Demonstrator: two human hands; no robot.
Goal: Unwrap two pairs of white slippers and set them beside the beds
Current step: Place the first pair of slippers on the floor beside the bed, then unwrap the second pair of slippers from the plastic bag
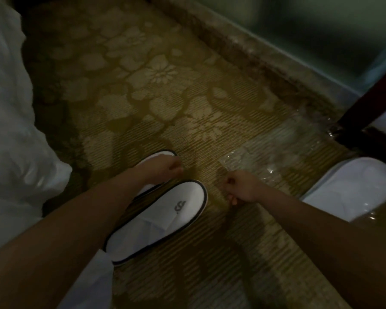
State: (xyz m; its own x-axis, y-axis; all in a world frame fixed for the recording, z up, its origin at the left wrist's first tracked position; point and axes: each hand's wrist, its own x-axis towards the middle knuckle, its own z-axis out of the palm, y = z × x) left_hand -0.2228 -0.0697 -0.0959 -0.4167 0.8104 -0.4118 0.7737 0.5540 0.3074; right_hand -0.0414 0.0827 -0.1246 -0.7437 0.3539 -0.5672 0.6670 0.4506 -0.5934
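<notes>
Two unwrapped black-trimmed white slippers [161,217] under left hand [163,169], fingers curled; wrapped white pair [352,188] lies right, nearer loosely fisted right hand [243,186].

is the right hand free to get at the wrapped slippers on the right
Probably yes: the right hand hangs loosely curled above the carpet, and only the loose clear wrapper lies between it and the wrapped slippers nearby.

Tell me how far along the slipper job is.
Done: one unwrapped pair lies on the carpet beside the white bedding. In hand: the left hand is over its far slipper; the right hand is near loose clear wrap. Left: the wrapped slippers.
</notes>
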